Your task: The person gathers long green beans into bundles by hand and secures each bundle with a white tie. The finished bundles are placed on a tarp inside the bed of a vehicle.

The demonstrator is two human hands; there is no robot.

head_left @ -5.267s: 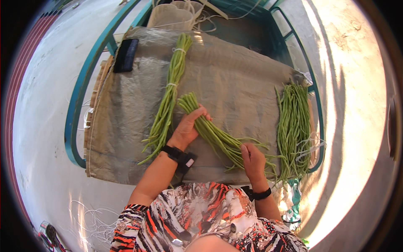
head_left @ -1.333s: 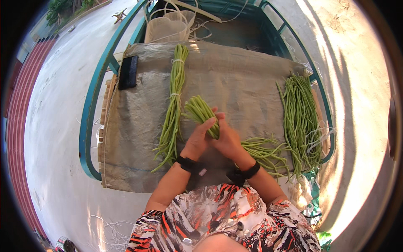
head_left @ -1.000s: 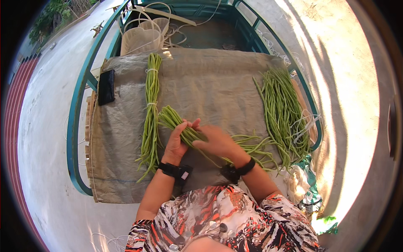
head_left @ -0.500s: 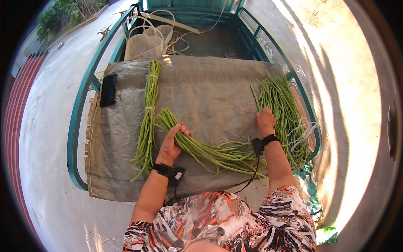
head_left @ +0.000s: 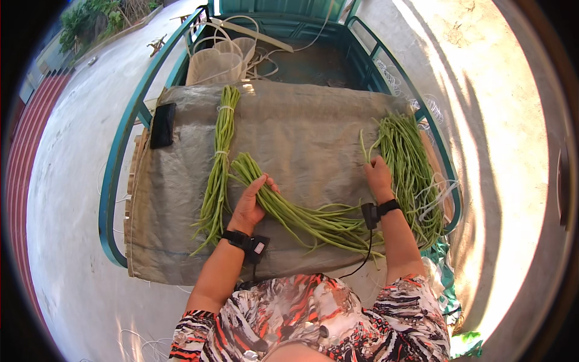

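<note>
Since a second ago, the right hand (head_left: 379, 179) is moving from beside the left hand (head_left: 251, 204) out to the heap of long, loose green beans (head_left: 411, 178), its fingers now closing on a slim green bean (head_left: 363, 146) at the heap's left edge. The left hand's fingers are gripping a loose bunch of long green beans (head_left: 307, 218) near its evenly gathered end; the bunch is slanting down rightward, its stray ends spreading just below the right hand. All are resting on a wrinkled grey-brown plastic sheet (head_left: 301, 117). Left of the bunch, a long green bean bundle bound with white ties (head_left: 224, 130) is lying lengthwise, near a flat black rectangular slab (head_left: 162, 125). The small black box strapped at the left wrist (head_left: 257, 247) is bearing a pale label, its marks too small to read.
</note>
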